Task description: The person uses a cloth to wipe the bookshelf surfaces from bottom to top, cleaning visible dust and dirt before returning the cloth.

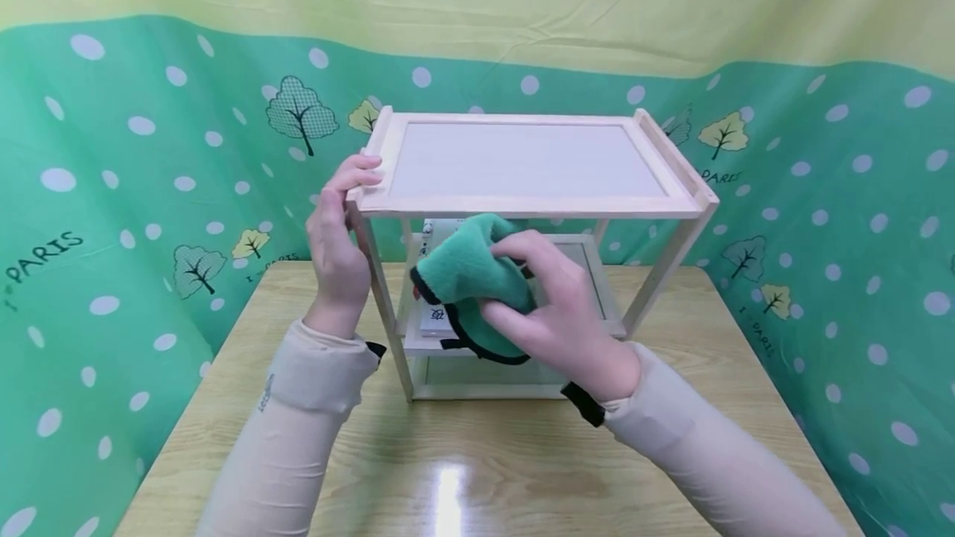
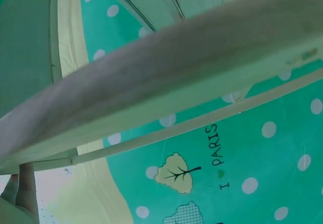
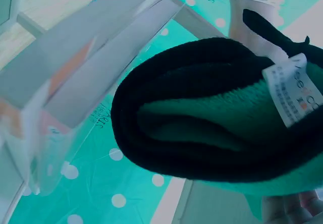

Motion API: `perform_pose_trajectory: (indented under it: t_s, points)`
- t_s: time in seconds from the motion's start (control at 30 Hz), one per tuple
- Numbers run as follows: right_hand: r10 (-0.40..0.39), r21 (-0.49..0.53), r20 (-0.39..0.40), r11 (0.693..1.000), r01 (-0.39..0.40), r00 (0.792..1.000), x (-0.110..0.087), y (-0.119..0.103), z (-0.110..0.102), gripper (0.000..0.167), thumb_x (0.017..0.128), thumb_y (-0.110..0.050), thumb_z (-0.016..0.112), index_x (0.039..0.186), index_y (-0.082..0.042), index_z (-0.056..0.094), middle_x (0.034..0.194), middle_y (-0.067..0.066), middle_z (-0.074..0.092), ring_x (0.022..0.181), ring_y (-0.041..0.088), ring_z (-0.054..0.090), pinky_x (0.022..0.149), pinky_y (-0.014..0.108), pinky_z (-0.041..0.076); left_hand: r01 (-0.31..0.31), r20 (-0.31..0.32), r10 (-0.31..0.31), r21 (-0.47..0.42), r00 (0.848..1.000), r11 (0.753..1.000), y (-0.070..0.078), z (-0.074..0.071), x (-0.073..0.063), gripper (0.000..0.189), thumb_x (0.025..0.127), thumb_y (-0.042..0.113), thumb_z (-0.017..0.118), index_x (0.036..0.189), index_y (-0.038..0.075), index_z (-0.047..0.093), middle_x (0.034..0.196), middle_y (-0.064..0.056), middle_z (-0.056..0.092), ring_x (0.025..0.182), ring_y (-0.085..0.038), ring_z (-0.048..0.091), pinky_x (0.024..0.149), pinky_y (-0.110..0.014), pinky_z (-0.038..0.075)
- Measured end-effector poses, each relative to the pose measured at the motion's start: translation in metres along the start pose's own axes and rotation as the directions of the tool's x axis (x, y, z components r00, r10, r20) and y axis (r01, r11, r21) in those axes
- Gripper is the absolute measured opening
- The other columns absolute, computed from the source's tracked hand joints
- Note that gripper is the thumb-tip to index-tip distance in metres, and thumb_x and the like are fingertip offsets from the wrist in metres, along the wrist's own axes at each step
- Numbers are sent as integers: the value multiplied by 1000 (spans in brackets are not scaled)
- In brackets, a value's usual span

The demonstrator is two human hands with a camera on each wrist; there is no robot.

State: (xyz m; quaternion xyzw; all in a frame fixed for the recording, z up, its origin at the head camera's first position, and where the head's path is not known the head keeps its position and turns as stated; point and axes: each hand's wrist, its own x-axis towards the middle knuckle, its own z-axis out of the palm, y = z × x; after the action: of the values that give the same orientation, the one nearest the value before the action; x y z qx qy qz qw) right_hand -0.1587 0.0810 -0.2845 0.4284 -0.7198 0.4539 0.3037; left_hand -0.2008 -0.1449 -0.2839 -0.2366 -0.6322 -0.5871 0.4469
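Observation:
A pale wooden shelf rack (image 1: 522, 212) with several tiers stands on the table. My left hand (image 1: 339, 247) grips its upper left corner, fingers over the top edge and palm beside the left front post. In the left wrist view, the fingers (image 2: 26, 191) show at the lower left against the frame. Before the middle tier, my right hand (image 1: 555, 313) pinches a folded green cleaning cloth (image 1: 477, 268) with black edging. Its looped black edge and white label (image 3: 292, 90) fill much of the right wrist view. Part of the cloth is hidden behind the right fingers.
White-covered books (image 1: 435, 320) stand at the left of the middle tier, partly behind the cloth. Below and in front is the wood-grain table (image 1: 522, 471). A green and yellow patterned curtain (image 1: 134, 189) encloses the back and both sides.

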Motion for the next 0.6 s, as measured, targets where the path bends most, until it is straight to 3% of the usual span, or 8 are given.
perform_pose_trajectory:
  t_s: [0.2, 0.33, 0.6]
  points:
    - [3, 0, 50, 1000, -4, 999, 12, 1, 16, 37, 76, 0, 71, 110, 2, 59, 106, 14, 65, 89, 21, 60, 72, 31, 58, 57, 37, -57, 13, 998, 998, 2, -7, 1, 49, 99, 16, 21, 103, -13, 61, 125, 1, 67, 132, -25, 52, 101, -33, 49]
    - [-16, 7, 54, 1000, 16, 998, 17, 2, 28, 36, 77, -2, 72, 111, 3, 60, 107, 14, 65, 90, 21, 61, 74, 30, 58, 59, 67, -59, 12, 996, 998, 3, -13, 4, 49, 99, 15, 22, 103, -11, 64, 123, 4, 67, 132, -25, 52, 97, -30, 50]
    - [-22, -48, 66, 999, 25, 998, 27, -1, 51, 38, 81, -8, 73, 116, 1, 63, 108, 14, 67, 92, 20, 61, 80, 29, 56, 17, 144, -21, 33, 989, 999, 4, -23, 12, 45, 98, 9, 27, 102, -14, 65, 118, 8, 69, 130, -23, 56, 118, -38, 38]
